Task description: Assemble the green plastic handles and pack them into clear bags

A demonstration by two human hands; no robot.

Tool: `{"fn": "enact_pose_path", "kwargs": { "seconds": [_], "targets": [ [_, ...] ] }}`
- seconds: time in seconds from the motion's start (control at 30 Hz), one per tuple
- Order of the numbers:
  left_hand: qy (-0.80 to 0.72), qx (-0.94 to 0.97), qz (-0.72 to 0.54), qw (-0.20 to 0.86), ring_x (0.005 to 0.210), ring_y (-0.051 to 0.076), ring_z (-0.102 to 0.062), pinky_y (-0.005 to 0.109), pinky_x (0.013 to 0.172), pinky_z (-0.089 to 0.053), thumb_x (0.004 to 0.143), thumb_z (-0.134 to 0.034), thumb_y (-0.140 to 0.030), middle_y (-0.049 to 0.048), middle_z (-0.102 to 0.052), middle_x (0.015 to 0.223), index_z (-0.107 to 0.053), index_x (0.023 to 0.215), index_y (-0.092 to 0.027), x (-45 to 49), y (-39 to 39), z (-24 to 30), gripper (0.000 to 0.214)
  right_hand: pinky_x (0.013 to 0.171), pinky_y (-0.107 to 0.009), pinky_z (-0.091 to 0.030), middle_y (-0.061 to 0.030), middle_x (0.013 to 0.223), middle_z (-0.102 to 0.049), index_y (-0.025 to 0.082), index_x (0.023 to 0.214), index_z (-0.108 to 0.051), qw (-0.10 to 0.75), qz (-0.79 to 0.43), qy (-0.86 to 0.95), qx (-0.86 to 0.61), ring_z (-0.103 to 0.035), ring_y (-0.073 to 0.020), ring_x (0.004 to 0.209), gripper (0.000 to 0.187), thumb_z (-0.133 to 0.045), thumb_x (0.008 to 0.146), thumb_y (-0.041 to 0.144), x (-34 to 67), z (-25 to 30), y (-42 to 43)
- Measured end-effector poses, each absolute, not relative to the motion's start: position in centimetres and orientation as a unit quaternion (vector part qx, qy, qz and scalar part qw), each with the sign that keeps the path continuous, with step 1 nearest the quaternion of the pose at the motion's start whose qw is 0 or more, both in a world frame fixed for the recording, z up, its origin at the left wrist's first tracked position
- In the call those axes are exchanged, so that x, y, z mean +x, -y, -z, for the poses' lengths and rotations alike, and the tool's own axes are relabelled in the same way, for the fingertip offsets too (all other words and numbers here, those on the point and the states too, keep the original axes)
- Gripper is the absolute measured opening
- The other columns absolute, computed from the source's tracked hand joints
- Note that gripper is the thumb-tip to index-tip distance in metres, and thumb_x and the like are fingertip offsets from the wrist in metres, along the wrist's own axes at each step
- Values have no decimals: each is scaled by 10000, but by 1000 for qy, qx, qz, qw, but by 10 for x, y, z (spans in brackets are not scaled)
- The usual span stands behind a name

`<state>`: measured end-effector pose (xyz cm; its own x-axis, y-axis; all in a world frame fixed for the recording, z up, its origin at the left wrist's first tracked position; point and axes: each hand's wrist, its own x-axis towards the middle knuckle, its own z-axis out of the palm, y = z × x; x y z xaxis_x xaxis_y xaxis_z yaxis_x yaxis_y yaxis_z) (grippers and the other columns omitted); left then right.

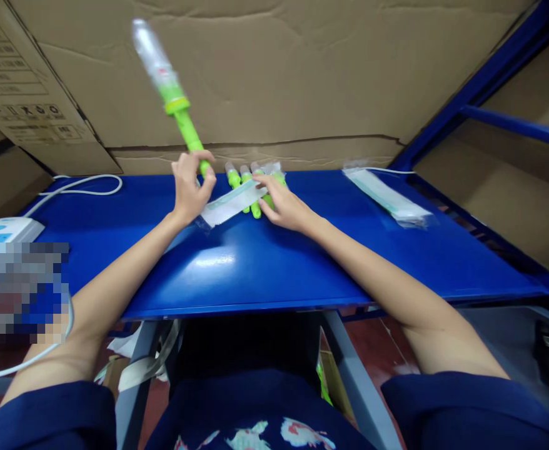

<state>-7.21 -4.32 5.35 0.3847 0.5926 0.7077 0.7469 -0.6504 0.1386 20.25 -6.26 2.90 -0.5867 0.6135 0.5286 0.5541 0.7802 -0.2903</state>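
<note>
My left hand (191, 187) is closed round the lower end of a long green stick with a clear plastic top (171, 94), which it holds up, tilted to the left and blurred by motion. My right hand (281, 203) lies with its fingers on a clear packaging sleeve (230, 203) on the blue table (256, 262). Several more green sticks (246, 181) lie in a row just beyond that sleeve, under my fingertips.
A stack of clear sleeves (387, 197) lies at the table's right. A white device (5, 230) with a white cable (87, 184) sits at the left edge. Cardboard boxes (274, 75) wall off the back. A blue shelf frame (490, 94) rises at right.
</note>
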Motion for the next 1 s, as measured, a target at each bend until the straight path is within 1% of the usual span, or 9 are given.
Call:
{"fn": "enact_pose_path", "kwargs": {
  "seconds": [0.07,0.17,0.27,0.4,0.5,0.67,0.77,0.83,1.0],
  "targets": [
    [420,-804,413,86,1090,265,-597,480,987,-391,1061,-367,-436,71,-717,1091,-642,1135,-229,-55,52,-51,352,1191,-576,-432,-195,1650,-376,177,1627,-229,348,-27,872,-343,-542,-334,1398,648,-390,1030,372,203,-30,63],
    [378,-850,361,67,947,245,-610,458,951,-396,1012,-437,-385,43,-705,922,-714,1043,-250,-37,61,-44,310,1158,-575,-462,-154,1732,-193,257,1687,-14,376,16,844,-382,-508,-345,1430,737,-323,1060,491,204,-31,60],
    [335,-887,309,72,902,235,-598,435,917,-392,1010,-440,-335,34,-668,821,-758,1042,-270,-31,64,-38,326,1118,-588,-489,-123,1759,-103,319,1689,74,401,46,814,-418,-456,-373,1470,783,-347,1057,511,207,-33,55],
    [290,-916,256,107,918,246,-588,407,853,-384,1046,-429,-343,64,-680,860,-771,1127,-281,-31,63,-37,357,1140,-645,-441,-144,1748,-137,300,1697,-39,410,92,785,-456,-304,-426,1552,827,-469,1021,503,220,-41,50],
    [266,-930,215,137,923,256,-589,397,824,-374,1071,-394,-358,89,-699,920,-750,1222,-297,-31,63,-39,392,1162,-703,-365,-145,1718,-218,289,1657,-247,381,128,781,-479,-227,-446,1577,713,-490,1011,464,232,-46,50],
    [278,-930,187,154,939,253,-606,389,856,-391,1093,-320,-379,107,-716,995,-605,1458,-287,-32,66,-40,472,1157,-740,-274,-147,1543,-516,268,1472,-538,333,142,798,-481,-419,-435,1453,510,-498,964,296,245,-51,52],
    [312,-916,212,138,994,276,-622,398,879,-419,1092,-295,-435,148,-723,1091,-447,1577,-172,-34,63,-38,572,1152,-721,-260,-137,1361,-649,258,1484,-540,297,142,822,-465,-529,-404,1319,540,-491,947,253,251,-52,51],
    [334,-904,232,131,1017,292,-628,415,893,-433,1088,-291,-445,164,-726,1122,-432,1576,-136,-37,59,-37,594,1132,-696,-286,-143,1282,-678,232,1509,-518,278,146,833,-455,-560,-393,1247,549,-486,963,276,255,-53,48],
    [353,-887,260,145,1056,277,-639,442,969,-424,1090,-313,-400,120,-742,1131,-545,1494,-257,-48,50,-38,487,1044,-577,-403,-170,1178,-694,154,1482,-517,213,153,868,-422,-597,-364,1101,551,-483,1008,433,258,-56,46]
  ]
}}
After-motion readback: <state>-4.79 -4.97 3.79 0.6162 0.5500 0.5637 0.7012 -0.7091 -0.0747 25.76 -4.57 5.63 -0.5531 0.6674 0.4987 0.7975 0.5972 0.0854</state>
